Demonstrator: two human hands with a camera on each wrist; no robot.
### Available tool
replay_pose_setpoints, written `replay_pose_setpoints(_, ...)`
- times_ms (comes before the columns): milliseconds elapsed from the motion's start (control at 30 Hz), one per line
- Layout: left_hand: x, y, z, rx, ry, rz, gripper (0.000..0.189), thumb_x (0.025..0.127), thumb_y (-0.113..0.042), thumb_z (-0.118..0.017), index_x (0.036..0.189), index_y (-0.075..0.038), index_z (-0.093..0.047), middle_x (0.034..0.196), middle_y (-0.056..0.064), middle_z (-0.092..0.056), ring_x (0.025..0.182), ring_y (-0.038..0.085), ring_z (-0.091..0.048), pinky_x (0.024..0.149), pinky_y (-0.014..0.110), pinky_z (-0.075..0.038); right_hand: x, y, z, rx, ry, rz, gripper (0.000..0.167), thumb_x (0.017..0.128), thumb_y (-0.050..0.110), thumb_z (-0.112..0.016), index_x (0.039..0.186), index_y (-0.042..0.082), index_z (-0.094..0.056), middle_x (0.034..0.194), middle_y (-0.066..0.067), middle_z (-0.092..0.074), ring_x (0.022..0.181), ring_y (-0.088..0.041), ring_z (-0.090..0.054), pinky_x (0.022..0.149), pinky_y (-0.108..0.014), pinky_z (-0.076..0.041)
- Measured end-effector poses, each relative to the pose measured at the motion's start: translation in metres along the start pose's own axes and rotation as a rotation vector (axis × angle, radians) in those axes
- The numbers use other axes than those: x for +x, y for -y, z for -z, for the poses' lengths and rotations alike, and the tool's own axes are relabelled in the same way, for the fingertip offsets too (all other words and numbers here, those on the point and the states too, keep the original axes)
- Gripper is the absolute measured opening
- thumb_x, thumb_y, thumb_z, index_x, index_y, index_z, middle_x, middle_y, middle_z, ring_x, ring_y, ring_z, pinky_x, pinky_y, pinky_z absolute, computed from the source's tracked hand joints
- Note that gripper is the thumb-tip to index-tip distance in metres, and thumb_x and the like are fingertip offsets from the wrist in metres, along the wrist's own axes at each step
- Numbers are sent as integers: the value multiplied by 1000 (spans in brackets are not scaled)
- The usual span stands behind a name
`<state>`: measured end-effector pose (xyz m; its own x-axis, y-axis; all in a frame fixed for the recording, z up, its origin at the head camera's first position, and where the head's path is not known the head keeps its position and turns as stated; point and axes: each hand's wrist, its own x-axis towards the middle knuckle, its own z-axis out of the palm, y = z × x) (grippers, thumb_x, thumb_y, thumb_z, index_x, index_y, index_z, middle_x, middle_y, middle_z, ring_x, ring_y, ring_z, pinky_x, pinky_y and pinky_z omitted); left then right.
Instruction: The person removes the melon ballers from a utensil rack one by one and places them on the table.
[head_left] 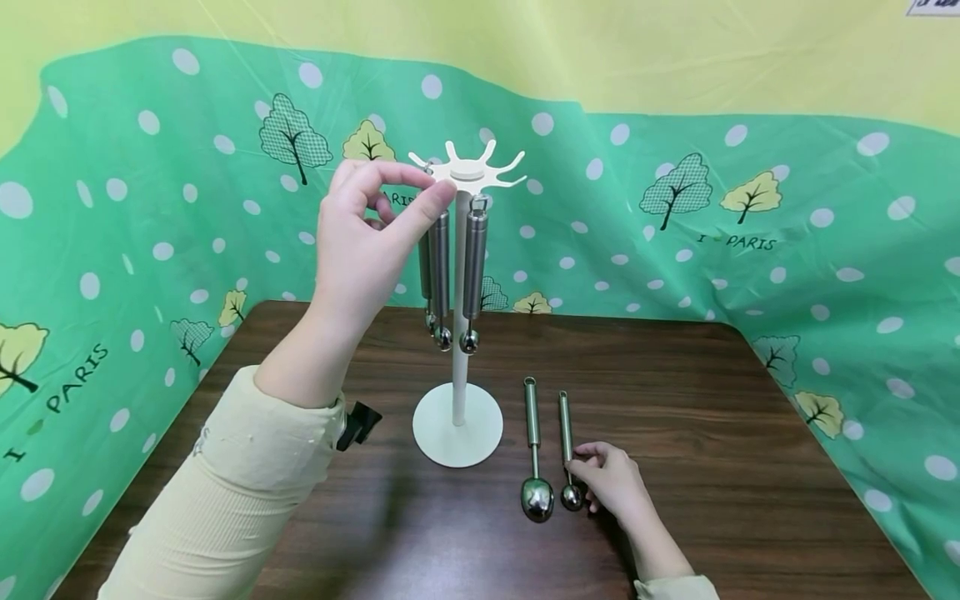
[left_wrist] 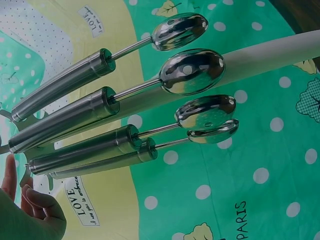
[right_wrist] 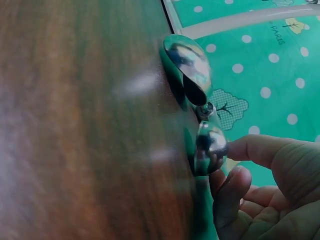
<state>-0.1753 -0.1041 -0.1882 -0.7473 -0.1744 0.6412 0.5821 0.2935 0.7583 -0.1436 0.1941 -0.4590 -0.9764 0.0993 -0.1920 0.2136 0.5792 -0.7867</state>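
My left hand (head_left: 375,212) is raised at the top of a white utensil stand (head_left: 460,425). Thumb and index finger are at the hooks, beside the handle ends of several hanging metal scoops (left_wrist: 192,72); in the left wrist view the two fingertips are apart. On the table, my right hand (head_left: 611,479) pinches a small melon baller (head_left: 566,425) near its round bowl, thumb and index finger at its neck. A larger scoop (head_left: 537,497) with an oval bowl lies to the left of it, its handle pointing away from me.
The stand's round white base rests on the dark wooden table (head_left: 712,433). Bare curved hooks (head_left: 510,162) stick out at its right side. A green and yellow printed cloth (head_left: 600,217) hangs behind and around the table.
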Motion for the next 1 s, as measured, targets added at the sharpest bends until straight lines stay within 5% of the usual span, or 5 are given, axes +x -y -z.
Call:
replay_pose_setpoints(633, 1, -2, 0, -4, 5, 6, 25, 85, -26, -79, 100, -6, -73, 90, -9, -45, 69, 14, -37, 62, 26, -35, -1, 52, 22, 84, -34, 90, 35, 92, 17, -67, 123, 1, -63, 86, -15, -67, 43, -15, -53, 43, -31, -50)
replay_pose_setpoints(1000, 2, -1, 1, 1, -2, 14, 27, 83, -27, -81, 98, -6, -73, 90, -8, -46, 69, 13, -35, 62, 26, -33, -6, 85, 24, 127, -32, 140, 30, 91, 18, -69, 118, 5, -66, 84, -7, -62, 43, -15, -51, 44, -32, -51)
